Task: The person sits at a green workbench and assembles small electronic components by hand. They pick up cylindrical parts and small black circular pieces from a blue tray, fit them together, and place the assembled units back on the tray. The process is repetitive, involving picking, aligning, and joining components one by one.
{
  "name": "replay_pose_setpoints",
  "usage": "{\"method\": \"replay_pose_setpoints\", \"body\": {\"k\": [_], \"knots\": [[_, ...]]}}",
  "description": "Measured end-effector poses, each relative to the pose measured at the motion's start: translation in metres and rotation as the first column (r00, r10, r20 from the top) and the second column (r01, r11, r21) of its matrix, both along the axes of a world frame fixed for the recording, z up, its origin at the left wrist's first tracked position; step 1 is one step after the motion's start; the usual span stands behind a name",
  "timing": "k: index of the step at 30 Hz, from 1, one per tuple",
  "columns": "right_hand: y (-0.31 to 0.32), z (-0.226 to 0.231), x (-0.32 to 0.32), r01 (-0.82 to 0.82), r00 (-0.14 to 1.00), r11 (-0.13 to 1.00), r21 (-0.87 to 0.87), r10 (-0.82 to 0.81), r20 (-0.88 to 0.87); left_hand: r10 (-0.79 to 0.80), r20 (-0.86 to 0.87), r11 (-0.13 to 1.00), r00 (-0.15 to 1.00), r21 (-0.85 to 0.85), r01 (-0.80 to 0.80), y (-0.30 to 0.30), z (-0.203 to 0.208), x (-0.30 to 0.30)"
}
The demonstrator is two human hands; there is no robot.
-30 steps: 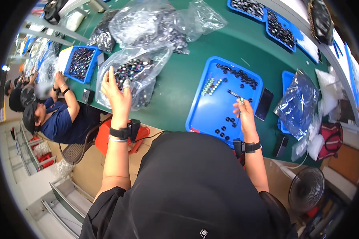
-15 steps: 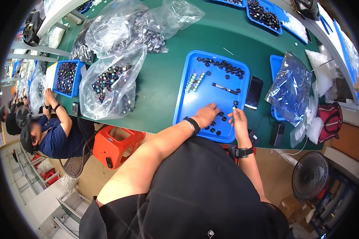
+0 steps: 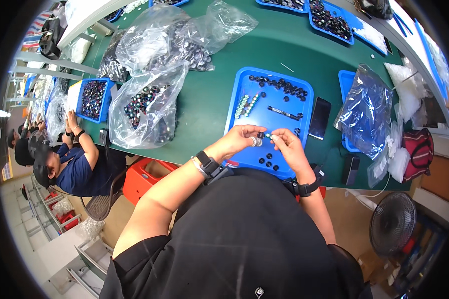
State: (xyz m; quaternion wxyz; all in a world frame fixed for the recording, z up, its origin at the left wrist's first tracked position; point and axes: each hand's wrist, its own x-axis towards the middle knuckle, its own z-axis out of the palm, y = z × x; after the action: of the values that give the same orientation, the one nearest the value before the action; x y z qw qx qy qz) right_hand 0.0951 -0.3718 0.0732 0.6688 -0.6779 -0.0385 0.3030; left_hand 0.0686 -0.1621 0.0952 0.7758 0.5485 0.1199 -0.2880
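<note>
left fingers (image 3: 249, 129): pinching black part (image 3: 261, 135) | right fingers (image 3: 281, 135): pinching pale piece (image 3: 269, 135), just beside it

Above the blue tray (image 3: 264, 119), a black part (image 3: 261, 135) is held by the left hand (image 3: 238, 140), a greenish piece (image 3: 269, 135) (just beside it) by the right hand (image 3: 288, 146).

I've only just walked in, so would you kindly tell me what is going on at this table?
A person's left hand holds a small black piece, and the right hand pinches a small pale-green part close beside it, both over a blue tray. Whether the two pieces touch is too small to tell. In the tray lie more black pieces, greenish parts in rows and a slender dark tool. A phone lies to the right.
</note>
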Motion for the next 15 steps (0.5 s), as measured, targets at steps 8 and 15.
{"method": "replay_pose_setpoints", "body": {"k": [8,15], "knots": [[0.022,0.014,0.004,-0.107,0.994,0.994,-0.018,0.107,0.025,0.01,0.055,0.998,0.998,0.058,-0.013,0.013,0.006,-0.009],[0.031,0.004,0.002,-0.042,0.998,0.998,-0.057,0.044,0.034,-0.01,0.075,0.997,0.997,0.079,0.004,0.012,0.002,-0.007]]}}
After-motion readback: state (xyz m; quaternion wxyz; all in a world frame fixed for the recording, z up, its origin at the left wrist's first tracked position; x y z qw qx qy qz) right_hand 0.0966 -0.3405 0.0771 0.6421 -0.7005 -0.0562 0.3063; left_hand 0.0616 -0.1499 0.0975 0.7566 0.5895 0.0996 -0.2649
